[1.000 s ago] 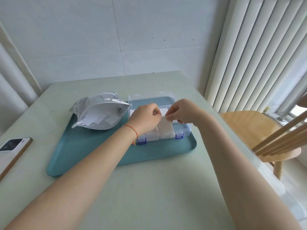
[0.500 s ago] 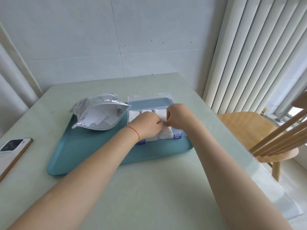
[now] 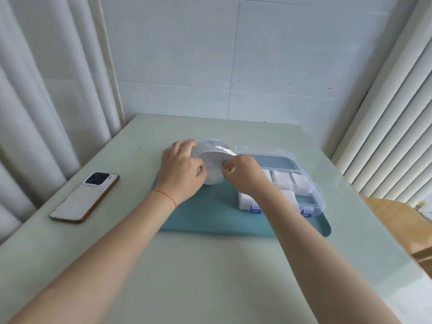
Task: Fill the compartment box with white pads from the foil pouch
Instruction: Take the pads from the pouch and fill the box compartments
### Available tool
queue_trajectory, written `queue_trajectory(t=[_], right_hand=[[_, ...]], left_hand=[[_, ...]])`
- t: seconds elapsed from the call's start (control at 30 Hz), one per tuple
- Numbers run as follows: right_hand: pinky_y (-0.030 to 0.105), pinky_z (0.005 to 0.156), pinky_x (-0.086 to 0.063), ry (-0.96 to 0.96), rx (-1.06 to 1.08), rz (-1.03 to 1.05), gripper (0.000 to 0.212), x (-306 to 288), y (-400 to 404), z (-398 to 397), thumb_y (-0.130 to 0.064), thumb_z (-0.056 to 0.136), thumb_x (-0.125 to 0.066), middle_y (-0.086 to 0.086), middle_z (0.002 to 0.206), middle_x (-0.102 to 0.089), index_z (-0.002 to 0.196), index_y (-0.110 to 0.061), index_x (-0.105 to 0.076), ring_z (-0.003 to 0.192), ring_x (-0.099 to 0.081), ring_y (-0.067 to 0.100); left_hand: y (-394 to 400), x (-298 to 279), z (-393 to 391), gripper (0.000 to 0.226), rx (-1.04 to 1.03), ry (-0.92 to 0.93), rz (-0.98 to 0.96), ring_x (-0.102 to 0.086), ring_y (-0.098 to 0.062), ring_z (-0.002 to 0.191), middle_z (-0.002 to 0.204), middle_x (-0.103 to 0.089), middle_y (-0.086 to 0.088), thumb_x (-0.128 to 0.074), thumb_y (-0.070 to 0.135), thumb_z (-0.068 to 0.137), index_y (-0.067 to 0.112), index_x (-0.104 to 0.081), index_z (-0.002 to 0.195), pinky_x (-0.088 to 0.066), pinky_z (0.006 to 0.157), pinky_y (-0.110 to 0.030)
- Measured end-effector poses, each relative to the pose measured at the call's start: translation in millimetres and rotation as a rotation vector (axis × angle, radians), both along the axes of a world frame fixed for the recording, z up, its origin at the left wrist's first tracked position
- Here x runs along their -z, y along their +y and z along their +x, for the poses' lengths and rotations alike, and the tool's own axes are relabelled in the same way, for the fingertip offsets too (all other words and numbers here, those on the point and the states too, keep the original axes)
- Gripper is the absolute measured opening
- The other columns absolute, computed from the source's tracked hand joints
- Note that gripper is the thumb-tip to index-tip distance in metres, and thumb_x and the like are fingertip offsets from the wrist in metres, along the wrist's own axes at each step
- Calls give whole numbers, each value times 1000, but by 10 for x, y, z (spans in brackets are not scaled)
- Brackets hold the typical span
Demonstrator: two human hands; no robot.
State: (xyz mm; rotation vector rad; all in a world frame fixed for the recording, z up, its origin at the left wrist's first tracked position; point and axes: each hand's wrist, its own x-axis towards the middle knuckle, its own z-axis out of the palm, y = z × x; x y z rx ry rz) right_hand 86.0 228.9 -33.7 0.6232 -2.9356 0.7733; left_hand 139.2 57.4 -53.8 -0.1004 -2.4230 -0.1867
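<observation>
The left hand point(image 3: 181, 170) grips the left side of the foil pouch point(image 3: 211, 157), fingers curled round its crinkled edge, while the right hand point(image 3: 243, 174) pinches the pouch's open mouth at its right rim, so both hands are clamped on the pouch with its white opening between them. Just right of the right hand sits the clear compartment box point(image 3: 313, 197) on the teal tray point(image 3: 210, 213), lid open away from the person, with white pads point(image 3: 282, 180) filling several compartments. A phone point(image 3: 85, 197) lies on the table point(image 3: 210, 277), well left of the left hand.
</observation>
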Motion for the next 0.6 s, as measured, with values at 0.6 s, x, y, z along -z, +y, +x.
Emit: queue_trajectory(t=[0.6], right_hand=[[33, 61, -39, 249, 14, 623, 70, 89, -823, -129, -11, 91, -52, 18, 158, -8, 151, -19, -17, 95, -65, 30]], left_hand=[[-279, -235, -42, 46, 210, -286, 809, -49, -9, 123, 134, -57, 5, -41, 3, 91, 18, -64, 128, -34, 97, -18]])
